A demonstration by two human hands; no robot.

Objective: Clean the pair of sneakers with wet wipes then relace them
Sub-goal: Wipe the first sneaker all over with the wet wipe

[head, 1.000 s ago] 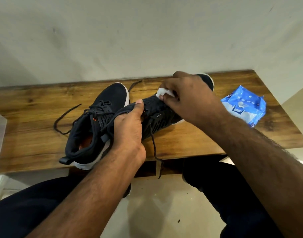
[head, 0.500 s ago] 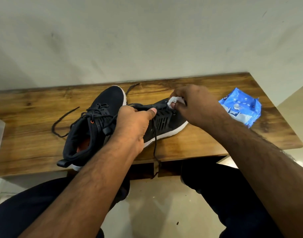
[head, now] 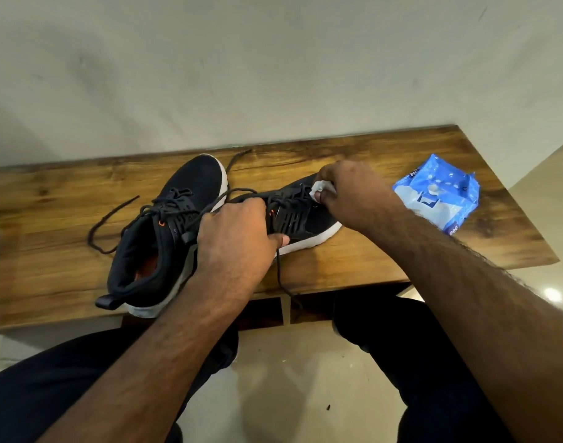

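- A wooden tabletop point(head: 369, 155) stands against a plain pale wall point(head: 273, 59); I sit at it, my dark-trousered knees over a glossy light floor point(head: 289, 378).
- Two black sneakers with white soles lie on the wood, touching each other. The left sneaker point(head: 165, 238) rests near the front edge, toe toward the wall, its loose lace point(head: 110, 219) trailing off to the left.
- My left hand point(head: 238, 238) grips the right sneaker point(head: 302, 215) at the collar, fingers curled over the top and thumb pressed on the near side. One of its laces hangs over the table's front edge.
- My right hand point(head: 353, 193) pinches a small white wet wipe point(head: 318, 188) against that shoe's forefoot.
- A blue wet-wipe pack point(head: 439, 196) lies on the wood near the table's right end, just beyond my right forearm.
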